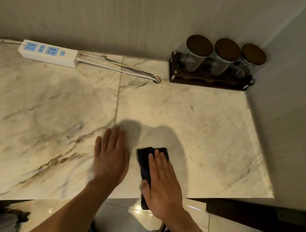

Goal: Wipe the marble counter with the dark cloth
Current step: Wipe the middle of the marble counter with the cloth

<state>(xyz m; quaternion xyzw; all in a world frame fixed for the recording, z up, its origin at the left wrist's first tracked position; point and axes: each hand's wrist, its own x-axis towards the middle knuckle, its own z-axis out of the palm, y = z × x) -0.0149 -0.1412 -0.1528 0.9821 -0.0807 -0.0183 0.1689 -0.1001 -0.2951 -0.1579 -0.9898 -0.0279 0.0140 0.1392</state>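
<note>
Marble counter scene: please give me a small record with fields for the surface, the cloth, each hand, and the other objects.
surface: veined white marble counter, meeting walls at back and right
cloth: dark folded cloth, near the front edge, under the right hand
right hand: right hand flat, palm pressing on the cloth
left hand: left hand open and flat, holding nothing, beside the cloth
back left: white power strip with blue sockets
back right corner: three clear glass jars with dark round lids in a dark wooden rack
</note>
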